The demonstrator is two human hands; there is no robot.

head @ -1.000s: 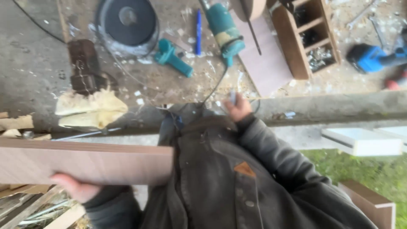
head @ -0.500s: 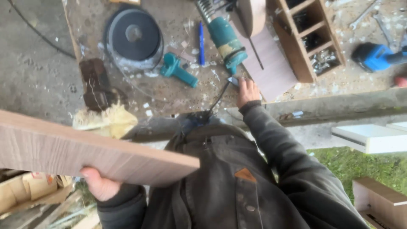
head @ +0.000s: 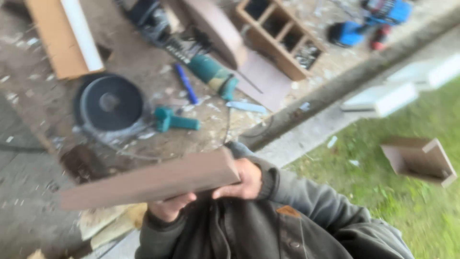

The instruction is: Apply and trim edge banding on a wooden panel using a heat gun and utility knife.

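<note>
Nearest, brown board (head: 148, 184), held level close to the chest: left hand (head: 170, 207) gripped its underside, right hand (head: 244, 180) clasped its right end. Farther, round grinder disc (head: 110, 101), teal power tool (head: 211, 74). Far right, wooden compartment box (head: 278, 36), blurred small hardware in one cell. Open cardboard box (head: 419, 158) lay on grass, contents unclear.
</note>
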